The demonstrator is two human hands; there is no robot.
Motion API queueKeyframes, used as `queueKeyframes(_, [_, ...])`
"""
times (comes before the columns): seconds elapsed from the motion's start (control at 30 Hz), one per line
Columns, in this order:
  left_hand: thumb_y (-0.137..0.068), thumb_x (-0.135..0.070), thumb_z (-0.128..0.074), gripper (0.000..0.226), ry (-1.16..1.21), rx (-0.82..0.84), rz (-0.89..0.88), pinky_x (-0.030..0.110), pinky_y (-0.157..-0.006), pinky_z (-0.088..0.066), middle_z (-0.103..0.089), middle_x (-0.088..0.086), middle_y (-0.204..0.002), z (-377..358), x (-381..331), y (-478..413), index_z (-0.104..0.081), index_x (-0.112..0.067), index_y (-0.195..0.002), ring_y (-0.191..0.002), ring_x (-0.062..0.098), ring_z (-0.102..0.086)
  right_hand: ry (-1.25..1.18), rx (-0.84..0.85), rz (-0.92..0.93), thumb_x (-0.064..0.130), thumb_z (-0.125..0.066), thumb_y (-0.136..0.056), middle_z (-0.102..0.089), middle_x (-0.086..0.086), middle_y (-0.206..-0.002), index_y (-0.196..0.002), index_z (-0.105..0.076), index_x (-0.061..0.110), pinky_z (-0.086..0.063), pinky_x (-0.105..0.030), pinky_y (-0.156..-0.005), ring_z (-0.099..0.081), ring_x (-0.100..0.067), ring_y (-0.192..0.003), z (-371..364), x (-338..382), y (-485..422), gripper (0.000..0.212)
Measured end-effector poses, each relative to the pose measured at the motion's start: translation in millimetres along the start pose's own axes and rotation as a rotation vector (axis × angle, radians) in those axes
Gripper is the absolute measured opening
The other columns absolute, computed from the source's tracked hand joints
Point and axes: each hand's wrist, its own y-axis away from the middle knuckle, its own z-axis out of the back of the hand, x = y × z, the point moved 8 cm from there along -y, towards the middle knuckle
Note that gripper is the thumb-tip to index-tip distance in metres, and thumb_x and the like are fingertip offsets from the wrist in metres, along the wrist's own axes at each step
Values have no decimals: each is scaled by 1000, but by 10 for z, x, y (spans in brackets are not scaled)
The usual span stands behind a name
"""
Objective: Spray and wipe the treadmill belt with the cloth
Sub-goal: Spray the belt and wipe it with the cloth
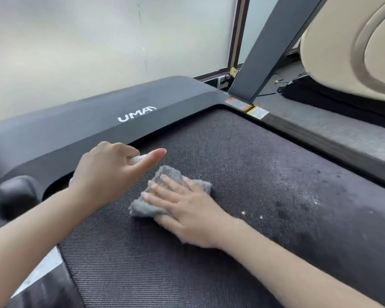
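View from a head-worn camera, looking down at a dark woven treadmill belt [231, 156], with both of a person's bare arms reaching in from the bottom edge.

The right hand [187, 210] lies flat, fingers straight and together, and presses a crumpled grey cloth [171, 174] onto the belt. The cloth sits near the front end of the belt, close to the black motor cover [93, 127] that carries a white logo.

The left hand [107, 172] hovers just beside the cloth, over the belt's front edge. Its fingers are curled round a small white object, with the thumb stretched out. The object is probably the spray bottle [136, 159], but the hand hides most of it.

Towards the right edge of the belt there are dark, damp-looking patches [298, 210] dotted with pale specks [243, 212]. Beyond that edge run the grey side rail [333, 138] and a slanted upright [273, 45].

As for progress, the patches suggest that at least part of the belt has been sprayed. Wiping looks to be under way at the front end. The patches and specks on the right look not yet wiped. The near stretch of belt, towards the bottom of the view, shows no clear sign of either spray or wiping, so much of the task seems to remain.
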Motion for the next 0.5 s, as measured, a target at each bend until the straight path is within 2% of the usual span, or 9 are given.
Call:
queueKeyframes(0.1, [-69,-91,-22,82,20,-11,-22,27,-46,-28,-34,4,-39,54,-18,10,-30,-13,-46,-38,18,-33,-14,8,136,44,-27,-99,-13,10,-159,-149,-22,35,6,-39,-118,1,-10,-147,-88,381,217,51])
queueKeyframes(0.2, [-70,-91,-23,82,14,-10,-39,27,-46,-28,-32,0,-39,71,-19,20,-30,-12,-46,-39,16,-30,17,31,81,43,-25,-102,-6,13,-159,-150,-15,38,9,-36,-118,8,-3,-145,-45,138,166,49])
queueKeyframes(0.3, [-70,-91,-23,89,3,5,-33,28,-46,-32,-36,9,-40,37,37,16,-36,-6,-47,-39,17,-33,108,43,-129,43,-18,-102,5,16,-159,-150,-4,39,8,-38,-119,14,-1,-144,103,-590,43,50])
queueKeyframes(0.4, [-70,-91,-23,98,3,17,-21,30,-49,-38,-45,16,-44,-13,91,1,-47,3,-54,-40,19,-38,116,-5,-398,43,-18,-101,4,15,-159,-151,-6,39,5,-41,-119,11,-4,-145,302,-1589,108,52])
queueKeyframes(0.5, [-69,-92,-23,99,-9,19,-19,32,-50,-40,-44,15,-44,-43,86,-12,-47,3,-55,-42,26,-41,107,-44,-705,41,-19,-101,3,12,-160,-152,-6,31,3,-41,-120,6,-9,-146,461,-2608,496,54])
